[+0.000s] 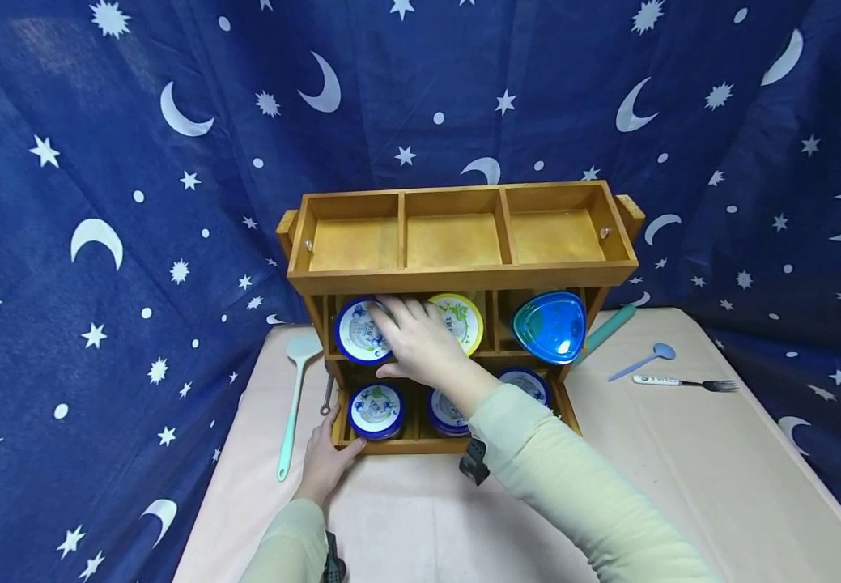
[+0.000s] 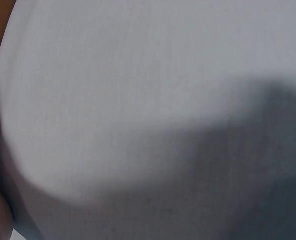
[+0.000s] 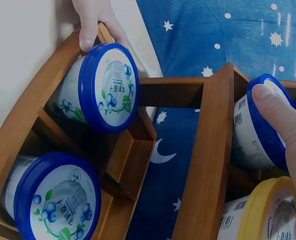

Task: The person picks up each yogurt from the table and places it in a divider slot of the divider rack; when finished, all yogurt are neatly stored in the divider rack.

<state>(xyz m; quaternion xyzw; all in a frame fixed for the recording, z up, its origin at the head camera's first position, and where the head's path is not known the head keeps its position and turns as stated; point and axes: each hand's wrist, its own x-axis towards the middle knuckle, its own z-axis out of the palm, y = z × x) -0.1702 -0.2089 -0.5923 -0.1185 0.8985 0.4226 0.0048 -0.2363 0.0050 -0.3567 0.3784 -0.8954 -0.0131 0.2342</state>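
My right hand (image 1: pixel 423 344) reaches into the middle tier of a wooden rack (image 1: pixel 464 281). It grips a blue-lidded tub (image 1: pixel 359 334) at the left; in the right wrist view the thumb (image 3: pixel 275 107) presses the lid's rim, and the other fingers are mostly hidden. Beside that hand sits a yellow-lidded tub (image 1: pixel 467 320). My left hand (image 1: pixel 324 461) holds the rack's lower front left corner, thumb on the front edge. Close to it, in the bottom tier, stands another blue-lidded tub (image 1: pixel 376 409). Mostly tablecloth (image 2: pixel 113 90) fills the left wrist view.
Two more blue-lidded tubs sit in the bottom tier, partly behind my right arm. A blue triangular container (image 1: pixel 551 328) occupies the middle tier's right. A pale green spatula (image 1: pixel 292 413) lies left; a blue spoon (image 1: pixel 644 363) and a fork (image 1: pixel 685 383) lie right. Starry cloth (image 1: pixel 420 97) hangs behind.
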